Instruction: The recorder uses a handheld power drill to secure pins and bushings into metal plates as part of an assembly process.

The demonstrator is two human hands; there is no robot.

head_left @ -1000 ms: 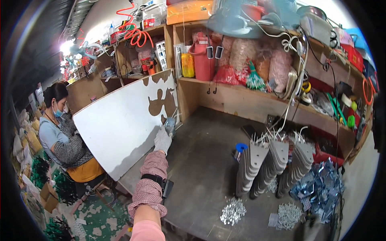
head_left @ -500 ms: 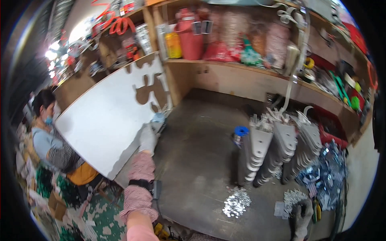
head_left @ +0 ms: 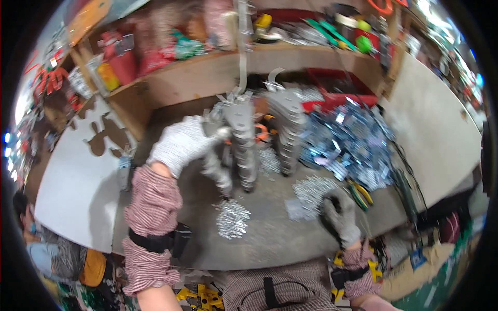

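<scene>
Left of centre, the left hand [head_left: 179, 142] is at the leftmost stack of grey plates [head_left: 217, 173], likely stiff, heavy together, best held by the edges; blur hides its grip. Lower right, the right hand [head_left: 340, 215] curls its fingers beside screws [head_left: 311, 193], hold unclear.

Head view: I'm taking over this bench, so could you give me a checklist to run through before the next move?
1. Left hand and right hand gloved: ok.
2. Left hand's hold on the leftmost gray plate stack firm: cannot tell, blurred.
3. Pliers near the right hand: ok, beside it.
4. Screw pile apart from the small silver pieces: ok.
5. Shiny blue pieces neatly stacked: not ok, heaped loosely.
</scene>
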